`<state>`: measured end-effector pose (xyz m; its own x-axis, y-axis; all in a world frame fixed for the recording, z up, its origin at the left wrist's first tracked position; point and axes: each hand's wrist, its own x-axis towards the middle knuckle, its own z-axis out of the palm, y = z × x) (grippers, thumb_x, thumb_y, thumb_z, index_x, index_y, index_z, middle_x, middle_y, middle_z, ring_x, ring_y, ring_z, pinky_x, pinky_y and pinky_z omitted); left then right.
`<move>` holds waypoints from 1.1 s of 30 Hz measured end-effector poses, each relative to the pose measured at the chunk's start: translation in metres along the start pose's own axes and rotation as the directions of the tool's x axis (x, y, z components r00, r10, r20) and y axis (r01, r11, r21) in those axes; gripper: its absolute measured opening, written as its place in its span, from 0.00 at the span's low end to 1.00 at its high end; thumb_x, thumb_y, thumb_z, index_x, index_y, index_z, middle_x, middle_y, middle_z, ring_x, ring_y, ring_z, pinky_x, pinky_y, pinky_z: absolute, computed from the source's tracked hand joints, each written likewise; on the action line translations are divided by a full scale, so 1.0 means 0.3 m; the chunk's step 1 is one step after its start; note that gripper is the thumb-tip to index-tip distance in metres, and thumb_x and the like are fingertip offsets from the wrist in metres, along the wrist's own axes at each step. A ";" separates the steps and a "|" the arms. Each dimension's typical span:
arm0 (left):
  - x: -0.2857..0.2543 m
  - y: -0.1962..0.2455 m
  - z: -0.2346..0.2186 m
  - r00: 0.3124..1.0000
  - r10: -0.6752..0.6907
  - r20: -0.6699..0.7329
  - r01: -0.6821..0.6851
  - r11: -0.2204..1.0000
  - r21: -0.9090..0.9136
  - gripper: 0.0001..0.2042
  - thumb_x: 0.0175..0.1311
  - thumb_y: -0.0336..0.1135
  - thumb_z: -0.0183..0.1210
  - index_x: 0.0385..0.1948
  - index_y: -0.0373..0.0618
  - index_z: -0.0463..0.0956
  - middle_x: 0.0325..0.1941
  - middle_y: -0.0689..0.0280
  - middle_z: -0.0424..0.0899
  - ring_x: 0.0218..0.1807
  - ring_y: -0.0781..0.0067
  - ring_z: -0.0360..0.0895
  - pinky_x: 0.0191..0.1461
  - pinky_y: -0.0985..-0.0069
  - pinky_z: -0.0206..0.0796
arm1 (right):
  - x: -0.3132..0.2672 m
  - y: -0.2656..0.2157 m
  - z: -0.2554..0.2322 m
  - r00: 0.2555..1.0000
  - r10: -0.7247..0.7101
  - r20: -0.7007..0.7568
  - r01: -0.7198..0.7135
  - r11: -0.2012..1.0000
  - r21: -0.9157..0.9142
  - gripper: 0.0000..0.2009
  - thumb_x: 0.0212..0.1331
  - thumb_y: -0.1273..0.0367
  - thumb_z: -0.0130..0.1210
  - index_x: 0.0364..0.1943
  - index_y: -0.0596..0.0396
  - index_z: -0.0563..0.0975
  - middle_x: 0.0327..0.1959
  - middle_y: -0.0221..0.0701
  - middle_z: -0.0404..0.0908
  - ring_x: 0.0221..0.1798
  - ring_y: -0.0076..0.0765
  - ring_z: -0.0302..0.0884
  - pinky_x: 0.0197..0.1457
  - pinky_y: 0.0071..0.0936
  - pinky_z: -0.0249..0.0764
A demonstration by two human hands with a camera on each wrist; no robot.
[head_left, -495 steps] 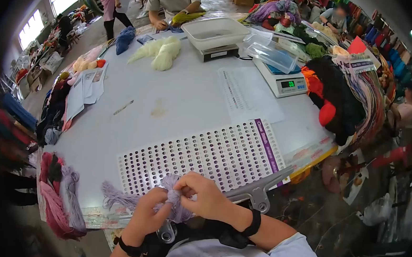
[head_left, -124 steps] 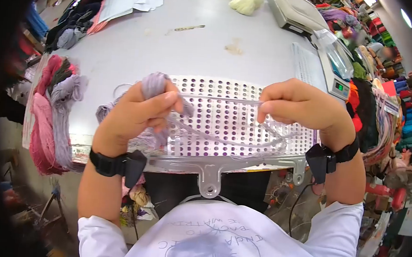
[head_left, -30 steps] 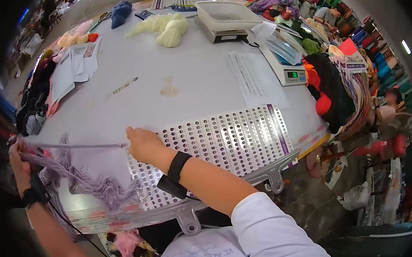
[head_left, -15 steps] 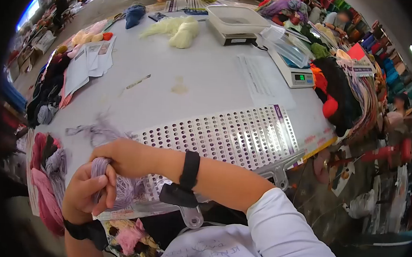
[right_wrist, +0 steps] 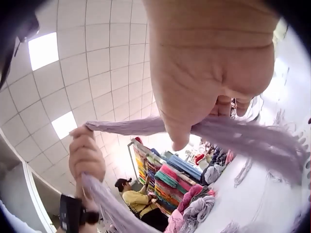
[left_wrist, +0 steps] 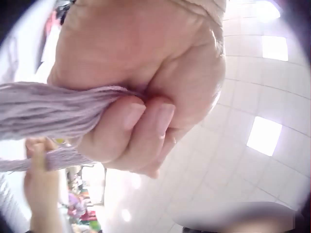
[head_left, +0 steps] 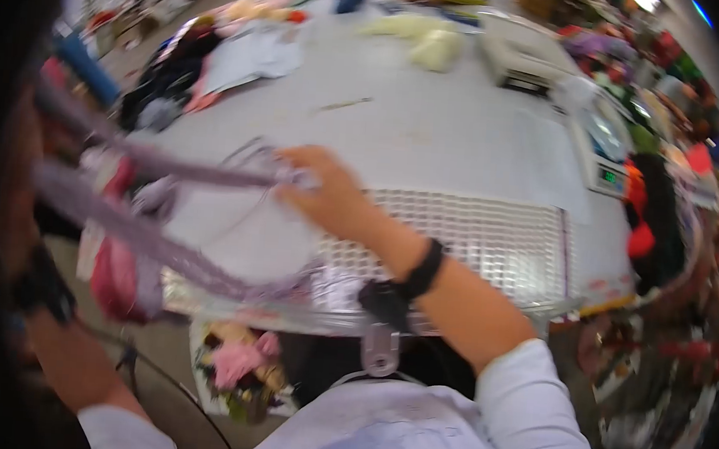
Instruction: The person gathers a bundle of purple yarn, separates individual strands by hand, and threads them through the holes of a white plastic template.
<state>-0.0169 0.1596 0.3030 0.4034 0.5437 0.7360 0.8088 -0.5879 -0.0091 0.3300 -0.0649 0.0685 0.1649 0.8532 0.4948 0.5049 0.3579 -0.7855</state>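
Note:
A hank of lilac yarn (head_left: 205, 172) stretches between my two hands. My left hand (left_wrist: 146, 63) grips one end of it in curled fingers; in the head view that hand sits blurred in the dark left edge. With thumb and fingers my right hand (head_left: 324, 190) pinches the hank's other end, over the table. The right wrist view shows the yarn (right_wrist: 131, 126) passing between thumb and fingers, its loose length trailing to the right. A second lilac length (head_left: 150, 239) slopes from the left hand down to the table's front edge, by the perforated white card (head_left: 475, 241).
Pink and lilac hanks (head_left: 119, 266) hang over the near left corner. Papers (head_left: 255, 50) and dark yarn lie at the far left, a pale yellow hank (head_left: 434, 46) at the back. Scales (head_left: 605, 177) and more yarn line the right side. A metal clip bar (head_left: 380, 347) runs along the front edge.
Half a second ago my hands were together at the near left, yarn looped over the left one. Now the left hand has moved out to the far left and the yarn is drawn out between them.

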 end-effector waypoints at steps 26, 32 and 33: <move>-0.718 0.987 0.283 0.448 0.300 0.842 0.740 -0.653 -0.161 0.22 0.68 0.44 0.46 0.53 0.34 0.68 0.49 0.58 0.75 0.51 0.70 0.73 0.55 0.71 0.64 | -0.224 -0.194 -0.047 0.802 0.572 0.169 -0.587 0.707 0.393 0.06 0.50 0.70 0.58 0.31 0.58 0.80 0.29 0.23 0.80 0.26 0.15 0.68 0.30 0.16 0.64; -0.747 0.984 0.280 0.387 0.314 0.867 0.696 -0.716 -0.051 0.20 0.66 0.39 0.46 0.53 0.33 0.68 0.47 0.60 0.77 0.49 0.71 0.73 0.54 0.72 0.65 | -0.269 -0.194 -0.032 0.877 0.475 0.071 -0.479 0.854 0.204 0.05 0.51 0.70 0.58 0.29 0.58 0.79 0.29 0.25 0.80 0.30 0.16 0.70 0.34 0.16 0.65; -0.748 0.978 0.279 0.386 0.309 0.869 0.692 -0.721 -0.051 0.20 0.66 0.39 0.46 0.53 0.33 0.68 0.47 0.60 0.77 0.49 0.71 0.73 0.54 0.72 0.65 | -0.274 -0.187 -0.033 0.829 0.542 0.141 -0.556 0.771 0.311 0.05 0.53 0.71 0.56 0.30 0.59 0.78 0.29 0.26 0.80 0.31 0.17 0.71 0.36 0.17 0.66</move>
<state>0.1657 -0.0847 0.0784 0.7777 0.5486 -0.3070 -0.3256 0.7692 0.5499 0.2965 -0.1588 0.0756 0.2911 0.9543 -0.0676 0.0338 -0.0809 -0.9962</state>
